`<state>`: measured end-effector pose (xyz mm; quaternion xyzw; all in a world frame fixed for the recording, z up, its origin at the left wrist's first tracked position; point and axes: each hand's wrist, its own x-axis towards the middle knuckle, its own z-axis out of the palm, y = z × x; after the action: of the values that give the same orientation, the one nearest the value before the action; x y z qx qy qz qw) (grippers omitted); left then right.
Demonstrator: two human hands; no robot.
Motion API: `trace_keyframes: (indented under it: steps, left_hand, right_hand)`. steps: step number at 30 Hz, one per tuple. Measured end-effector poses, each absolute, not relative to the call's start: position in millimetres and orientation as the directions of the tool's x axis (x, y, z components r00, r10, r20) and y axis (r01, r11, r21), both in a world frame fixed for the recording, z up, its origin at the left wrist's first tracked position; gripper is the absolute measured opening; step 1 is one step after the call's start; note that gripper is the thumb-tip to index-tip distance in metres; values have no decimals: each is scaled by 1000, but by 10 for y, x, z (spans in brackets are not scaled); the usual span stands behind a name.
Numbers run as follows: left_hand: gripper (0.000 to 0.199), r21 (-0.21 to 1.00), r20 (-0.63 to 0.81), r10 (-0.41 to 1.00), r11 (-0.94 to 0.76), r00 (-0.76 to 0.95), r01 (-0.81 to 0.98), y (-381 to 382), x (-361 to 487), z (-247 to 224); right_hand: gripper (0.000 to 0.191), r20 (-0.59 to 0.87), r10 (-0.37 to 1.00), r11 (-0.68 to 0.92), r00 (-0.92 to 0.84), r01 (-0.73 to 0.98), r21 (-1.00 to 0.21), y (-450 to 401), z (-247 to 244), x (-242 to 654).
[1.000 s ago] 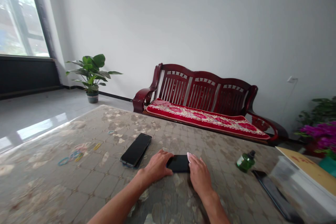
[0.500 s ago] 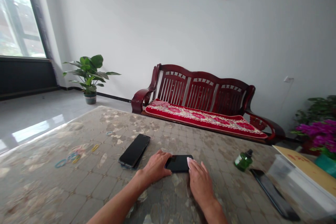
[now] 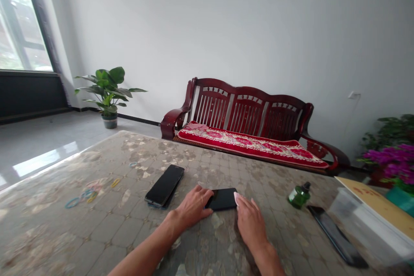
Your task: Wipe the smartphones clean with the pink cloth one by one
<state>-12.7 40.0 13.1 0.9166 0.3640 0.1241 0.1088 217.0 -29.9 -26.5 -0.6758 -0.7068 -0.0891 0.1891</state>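
Observation:
A dark smartphone [image 3: 222,199] lies face up on the patterned tablecloth between my hands. My left hand [image 3: 193,203] grips its left end, thumb at the near edge and fingers at the far edge. At its right end, my right hand [image 3: 250,220] is closed on a small whitish wipe [image 3: 236,198], most of which the fingers hide. To the left, another black phone [image 3: 165,184] rests on top of a further flat device, only the edge of which shows. A green bottle with a black cap [image 3: 299,196] stands to the right of my right hand.
Several coloured rubber bands [image 3: 87,194] lie on the left of the table. On the right are a long black phone-like device [image 3: 338,237] and a clear plastic box [image 3: 359,220] under a tan sheet [image 3: 378,205]. Beyond the table stands a wooden bench [image 3: 236,112].
My right hand has shifted slightly to the right with the wipe. The phone has turned a little, its right end rising slightly in view. My left hand keeps its grip.

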Motion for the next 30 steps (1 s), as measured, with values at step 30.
trace_keyframes:
  steps: [30]
  left_hand:
    - [31, 231, 198, 692, -721, 695, 653, 529, -52, 109]
  right_hand:
    - [53, 622, 746, 311, -239, 950, -8, -266, -138, 1913]
